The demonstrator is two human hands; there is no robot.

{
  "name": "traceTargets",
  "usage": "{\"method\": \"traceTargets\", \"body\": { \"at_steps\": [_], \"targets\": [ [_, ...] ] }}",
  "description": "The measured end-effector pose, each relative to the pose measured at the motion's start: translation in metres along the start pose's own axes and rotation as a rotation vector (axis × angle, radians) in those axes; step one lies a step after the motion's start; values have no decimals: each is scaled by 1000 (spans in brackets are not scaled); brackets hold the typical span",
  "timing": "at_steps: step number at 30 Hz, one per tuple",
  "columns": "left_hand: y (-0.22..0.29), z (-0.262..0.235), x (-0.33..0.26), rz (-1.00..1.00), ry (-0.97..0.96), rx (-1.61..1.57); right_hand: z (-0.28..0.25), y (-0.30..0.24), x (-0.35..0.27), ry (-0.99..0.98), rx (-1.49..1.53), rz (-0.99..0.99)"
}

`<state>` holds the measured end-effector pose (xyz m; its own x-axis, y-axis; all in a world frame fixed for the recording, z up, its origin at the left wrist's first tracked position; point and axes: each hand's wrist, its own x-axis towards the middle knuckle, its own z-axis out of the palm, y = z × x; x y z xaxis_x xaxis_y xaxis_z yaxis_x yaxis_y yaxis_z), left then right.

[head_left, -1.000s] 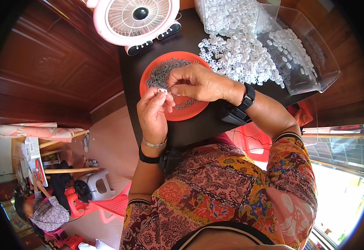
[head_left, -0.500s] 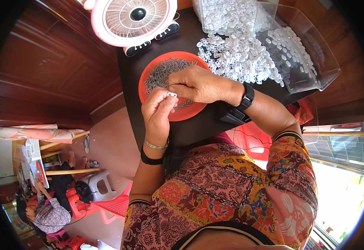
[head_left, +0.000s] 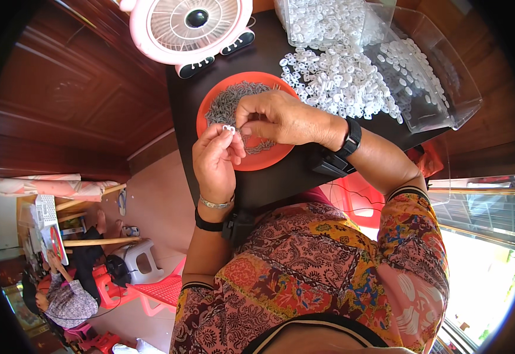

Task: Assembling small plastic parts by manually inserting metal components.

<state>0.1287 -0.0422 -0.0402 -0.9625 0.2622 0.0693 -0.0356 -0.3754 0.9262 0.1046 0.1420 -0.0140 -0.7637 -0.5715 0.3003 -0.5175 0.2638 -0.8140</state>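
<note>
My left hand (head_left: 215, 156) pinches a small white plastic piece with holes (head_left: 229, 129) between thumb and fingertips, above the near left rim of an orange plate (head_left: 266, 159). Many small grey screw-like pieces (head_left: 231, 101) lie heaped on that plate. Close by, my right hand (head_left: 278, 118) hangs over the plate with thumb and forefinger curled toward each other, near the white piece. Whether anything sits between the right fingertips is too small to make out. A pile of similar white pieces (head_left: 346, 82) spreads on the dark table (head_left: 189, 112) beyond my right wrist.
A pink fan (head_left: 196, 19) stands at the table's far left. Clear plastic bins (head_left: 446, 76) hold more white pieces at the far right. A black object (head_left: 331, 164) lies by the near edge under my right forearm. Another person (head_left: 74, 301) sits at lower left, near a red chair (head_left: 160, 290).
My left hand has shifted left and slightly up with the white piece, away from my right hand. My right fingers have loosened a little and a gap has opened between the hands.
</note>
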Motion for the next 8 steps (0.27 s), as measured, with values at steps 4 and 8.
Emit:
{"method": "traceTargets", "body": {
  "at_steps": [4,8],
  "targets": [
    [1,1,-1,2,18,-19,-5,1,-1,78,36,32],
    [0,1,-2,37,8,108,-13,-1,-1,1,-2,28]
  ]
}}
